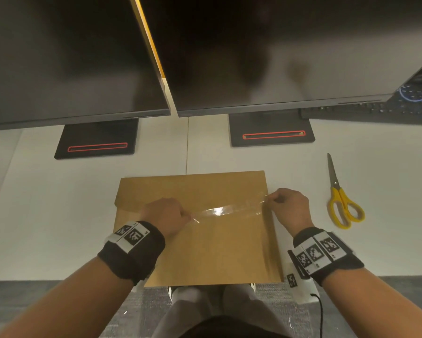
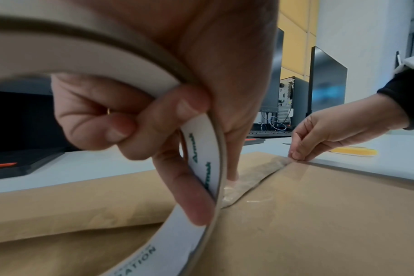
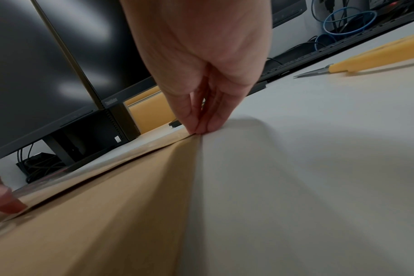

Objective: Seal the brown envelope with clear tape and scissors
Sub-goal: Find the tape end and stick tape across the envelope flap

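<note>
A brown envelope (image 1: 205,245) lies flat on the white desk (image 1: 58,203), its flap folded down. A strip of clear tape (image 1: 227,211) stretches across the flap edge between my hands. My left hand (image 1: 167,215) grips the tape roll (image 2: 201,153), its fingers curled through the white core, one fingertip pressing the tape onto the paper. My right hand (image 1: 288,206) pinches the tape's free end at the envelope's right edge (image 3: 199,130). Yellow-handled scissors (image 1: 341,198) lie shut on the desk to the right, apart from both hands.
Two dark monitors (image 1: 71,57) hang over the back of the desk on black stands (image 1: 97,140). A keyboard (image 1: 366,111) and cables sit at the back right. The desk's front edge runs just under my wrists, with grey carpet (image 1: 34,296) below.
</note>
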Available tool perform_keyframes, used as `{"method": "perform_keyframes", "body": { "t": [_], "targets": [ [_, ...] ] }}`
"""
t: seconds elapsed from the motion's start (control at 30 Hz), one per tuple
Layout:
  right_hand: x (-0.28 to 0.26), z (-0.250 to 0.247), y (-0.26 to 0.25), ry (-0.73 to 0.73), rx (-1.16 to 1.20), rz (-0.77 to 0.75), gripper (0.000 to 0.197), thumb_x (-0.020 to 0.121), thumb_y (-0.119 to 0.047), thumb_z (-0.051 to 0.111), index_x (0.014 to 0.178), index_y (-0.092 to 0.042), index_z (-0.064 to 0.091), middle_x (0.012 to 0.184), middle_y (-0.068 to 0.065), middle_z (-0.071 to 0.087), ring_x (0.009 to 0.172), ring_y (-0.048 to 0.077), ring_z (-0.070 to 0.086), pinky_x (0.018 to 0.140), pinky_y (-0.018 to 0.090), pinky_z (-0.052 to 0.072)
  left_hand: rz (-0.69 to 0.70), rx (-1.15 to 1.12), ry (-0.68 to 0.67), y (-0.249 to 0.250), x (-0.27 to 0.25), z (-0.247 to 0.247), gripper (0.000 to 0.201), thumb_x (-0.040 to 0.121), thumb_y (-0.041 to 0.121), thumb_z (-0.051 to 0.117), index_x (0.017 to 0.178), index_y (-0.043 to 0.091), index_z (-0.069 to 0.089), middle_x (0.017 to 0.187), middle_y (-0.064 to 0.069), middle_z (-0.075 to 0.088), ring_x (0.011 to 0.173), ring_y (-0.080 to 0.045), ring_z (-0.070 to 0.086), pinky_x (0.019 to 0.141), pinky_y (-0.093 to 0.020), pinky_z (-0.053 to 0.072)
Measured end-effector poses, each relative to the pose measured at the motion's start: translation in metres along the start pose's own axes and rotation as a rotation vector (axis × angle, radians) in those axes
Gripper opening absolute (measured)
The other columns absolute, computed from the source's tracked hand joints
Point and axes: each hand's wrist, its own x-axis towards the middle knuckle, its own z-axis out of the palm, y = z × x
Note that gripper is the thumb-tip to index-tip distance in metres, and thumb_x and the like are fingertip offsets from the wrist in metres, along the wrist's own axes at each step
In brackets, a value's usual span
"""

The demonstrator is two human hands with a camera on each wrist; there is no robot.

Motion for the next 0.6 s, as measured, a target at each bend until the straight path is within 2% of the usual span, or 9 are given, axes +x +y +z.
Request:
{"method": "perform_keyframes", "body": {
  "t": [0.13,0.23,0.33,0.5,0.6],
  "targets": [
    [0.0,0.002,-0.001,0.012,-0.05,-0.022,0.008,0.084,-0.004,0.063,0.081,-0.004,0.07,0.078,0.004,0.065,0.065,0.002,0.05,0.058,-0.006,0.034,-0.007,0.04,0.019,0.005,0.001,0.002,0.039,0.089,0.054,0.049,0.086,0.02,0.067,0.081,0.006,0.064,0.076,-0.015,0.061,0.061,-0.026,0.042],
    [0.001,0.004,-0.002,0.017,-0.077,-0.021,0.008,0.083,-0.004,0.062,0.082,-0.005,0.069,0.08,0.004,0.066,0.068,0.009,0.053,0.058,-0.003,0.036,-0.018,0.061,0.017,0.008,0.003,0.003,0.035,0.089,0.052,0.049,0.085,0.019,0.059,0.074,0.006,0.054,0.075,-0.016,0.058,0.063,-0.028,0.042],
    [0.002,0.005,-0.002,0.009,-0.107,-0.016,0.008,0.084,-0.005,0.061,0.083,-0.007,0.069,0.079,0.001,0.064,0.07,0.01,0.053,0.055,0.002,0.035,-0.027,0.125,0.014,0.014,0.002,0.002,0.032,0.092,0.047,0.048,0.09,0.017,0.059,0.073,0.005,0.05,0.074,-0.017,0.054,0.063,-0.029,0.042],
    [0.004,0.006,-0.002,0.017,-0.116,-0.027,0.008,0.084,-0.004,0.06,0.079,-0.007,0.065,0.075,0.0,0.06,0.064,0.002,0.048,0.058,-0.003,0.035,-0.047,0.208,-0.024,0.028,0.005,-0.004,0.023,0.093,0.032,0.051,0.101,0.014,0.062,0.086,0.0,0.057,0.078,-0.02,0.055,0.065,-0.031,0.042],
    [0.004,0.006,-0.003,0.012,-0.126,-0.03,0.012,0.084,-0.003,0.059,0.075,-0.01,0.06,0.068,-0.005,0.054,0.062,0.0,0.046,0.059,-0.005,0.034,-0.071,0.205,-0.044,0.031,0.007,-0.007,0.022,0.091,0.034,0.054,0.099,0.014,0.063,0.076,0.002,0.05,0.074,-0.019,0.053,0.064,-0.03,0.042]
  ]
}}
